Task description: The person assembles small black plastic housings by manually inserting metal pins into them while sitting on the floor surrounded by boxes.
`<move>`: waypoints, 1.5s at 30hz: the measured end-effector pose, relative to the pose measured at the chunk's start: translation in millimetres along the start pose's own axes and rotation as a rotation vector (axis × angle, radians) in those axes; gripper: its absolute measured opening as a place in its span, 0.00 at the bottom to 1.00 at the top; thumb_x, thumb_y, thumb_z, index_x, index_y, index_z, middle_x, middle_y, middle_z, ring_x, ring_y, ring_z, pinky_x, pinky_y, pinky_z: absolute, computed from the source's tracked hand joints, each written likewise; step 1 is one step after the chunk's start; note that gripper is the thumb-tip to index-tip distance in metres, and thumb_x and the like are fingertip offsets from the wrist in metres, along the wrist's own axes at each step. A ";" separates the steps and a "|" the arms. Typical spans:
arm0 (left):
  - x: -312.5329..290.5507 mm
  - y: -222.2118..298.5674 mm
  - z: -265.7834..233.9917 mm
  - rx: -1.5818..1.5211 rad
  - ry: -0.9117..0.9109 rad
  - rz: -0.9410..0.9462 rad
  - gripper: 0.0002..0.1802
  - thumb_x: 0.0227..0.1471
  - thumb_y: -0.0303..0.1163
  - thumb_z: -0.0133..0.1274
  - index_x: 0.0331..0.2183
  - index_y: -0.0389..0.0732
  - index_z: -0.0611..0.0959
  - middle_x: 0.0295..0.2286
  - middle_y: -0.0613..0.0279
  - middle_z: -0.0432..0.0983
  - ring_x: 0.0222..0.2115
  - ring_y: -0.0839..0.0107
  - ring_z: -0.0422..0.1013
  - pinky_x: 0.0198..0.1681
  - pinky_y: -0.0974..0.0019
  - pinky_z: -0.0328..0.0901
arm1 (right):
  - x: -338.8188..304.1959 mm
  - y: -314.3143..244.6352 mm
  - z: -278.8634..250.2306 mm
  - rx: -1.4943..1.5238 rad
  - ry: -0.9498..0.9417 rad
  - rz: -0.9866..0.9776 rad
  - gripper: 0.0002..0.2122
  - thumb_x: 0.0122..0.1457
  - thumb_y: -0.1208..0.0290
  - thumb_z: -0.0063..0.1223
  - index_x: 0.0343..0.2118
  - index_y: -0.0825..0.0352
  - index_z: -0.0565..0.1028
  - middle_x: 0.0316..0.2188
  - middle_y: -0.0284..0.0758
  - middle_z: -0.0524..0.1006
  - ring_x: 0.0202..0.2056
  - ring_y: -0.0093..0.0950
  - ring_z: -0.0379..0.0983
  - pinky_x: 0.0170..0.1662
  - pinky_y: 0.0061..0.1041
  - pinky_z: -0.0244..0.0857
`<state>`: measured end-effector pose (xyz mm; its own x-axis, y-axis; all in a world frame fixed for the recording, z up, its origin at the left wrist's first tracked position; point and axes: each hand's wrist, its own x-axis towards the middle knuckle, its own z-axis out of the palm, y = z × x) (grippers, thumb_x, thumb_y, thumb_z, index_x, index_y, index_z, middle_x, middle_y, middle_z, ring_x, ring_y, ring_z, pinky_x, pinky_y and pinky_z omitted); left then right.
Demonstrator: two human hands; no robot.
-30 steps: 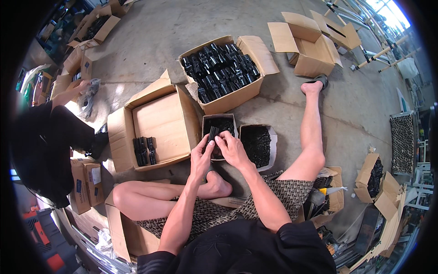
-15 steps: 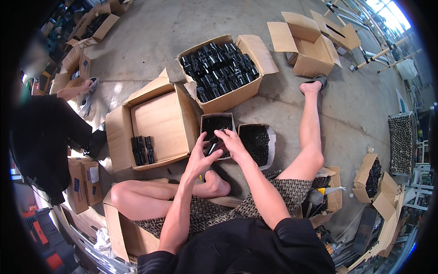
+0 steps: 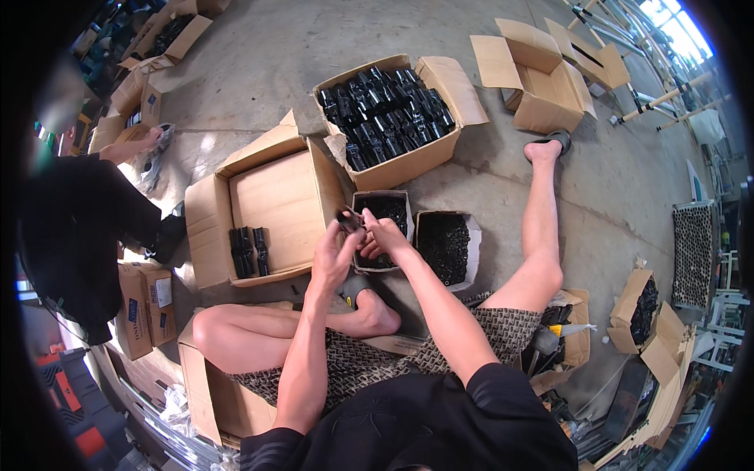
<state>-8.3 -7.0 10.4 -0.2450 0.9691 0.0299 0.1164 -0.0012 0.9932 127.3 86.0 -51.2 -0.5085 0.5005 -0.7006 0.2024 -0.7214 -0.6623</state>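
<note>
Small black part [image 3: 349, 220], centre of frame, pinched between the fingertips of both hands, tilted, mostly hidden so shape is unclear. Held just above the left edge of a small open box [image 3: 400, 201] full of small black pieces, on the floor at frame centre.

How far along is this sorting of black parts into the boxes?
Early on, it seems. Done: only a short row of black parts stands in the wide open box, mostly bare cardboard. In hand: the left hand and right hand hold one small black piece together above a small box of tiny parts. Left: the big box behind is heaped with black parts.
</note>
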 end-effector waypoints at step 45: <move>-17.0 -1.2 21.4 0.631 -0.053 -0.142 0.22 0.47 0.32 0.63 0.45 0.37 0.80 0.35 0.46 0.80 0.37 0.52 0.77 0.41 0.56 0.71 | -74.2 -27.3 0.9 -0.610 0.145 -0.456 0.11 0.60 0.69 0.58 0.41 0.70 0.79 0.22 0.36 0.80 0.20 0.19 0.74 0.23 0.22 0.67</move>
<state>16.4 -18.2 6.3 -0.2542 0.9598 -0.1187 0.6338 0.2580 0.7292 158.7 68.1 19.1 -0.5460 0.7727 -0.3239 0.4459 -0.0593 -0.8931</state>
